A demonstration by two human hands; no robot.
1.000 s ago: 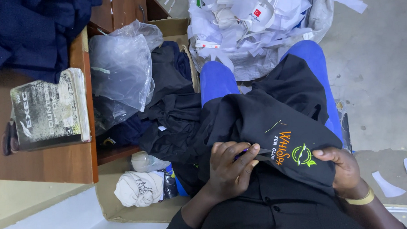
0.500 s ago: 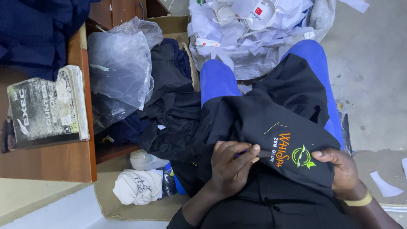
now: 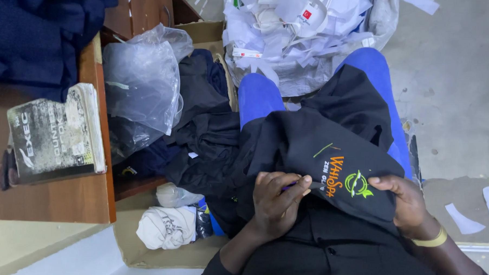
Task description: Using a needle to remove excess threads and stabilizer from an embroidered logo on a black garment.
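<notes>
While the black garment [image 3: 330, 157] lies draped over the person's lap and blue-trousered knees, both hands keep its embroidered patch stretched flat so the stitching faces up. The left hand [image 3: 277, 201] presses down beside the orange and green emblem, fingers curled together as if pinching something small, perhaps a thread or tool, though the view is too dim to say. The right hand [image 3: 407, 205], with a yellow band at the wrist, grips the cloth's edge, thumb on top, holding it taut. A cardboard box [image 3: 159, 248] of dark clothes sits to the left, within easy reach, beside a wooden desk [image 3: 52, 201].
</notes>
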